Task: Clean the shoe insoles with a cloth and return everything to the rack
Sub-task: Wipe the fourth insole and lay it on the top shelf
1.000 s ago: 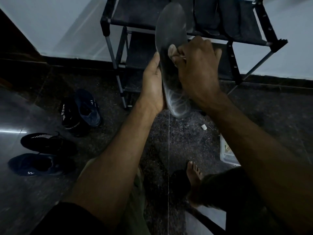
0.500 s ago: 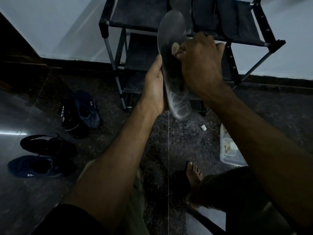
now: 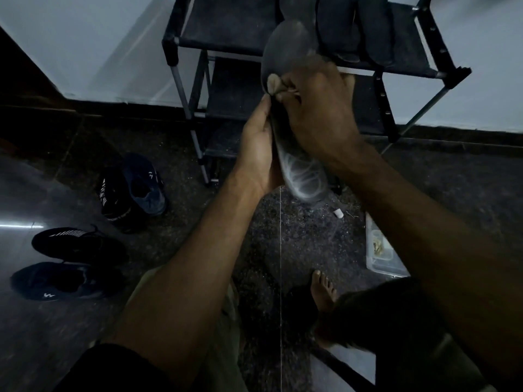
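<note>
Head view. I log one insole (image 3: 285, 49), upright, toe end up, in front of the rack (image 3: 226, 26). My left hand (image 3: 259, 148) grips its left edge near the heel, fingers curled round it. My right hand (image 3: 317, 114) lies over its middle, pinching a pale cloth (image 3: 274, 82) against its face. More insoles (image 3: 339, 26) lie on the rack's top shelf. Four shoes (image 3: 141, 188) sit on the floor (image 3: 452, 179) to the left. A clear box (image 3: 379, 250) sits beneath my right forearm.

Dark speckled floor (image 3: 297, 239): four shoes (image 3: 76, 244), clear box (image 3: 380, 250), rack (image 3: 198, 108).
</note>
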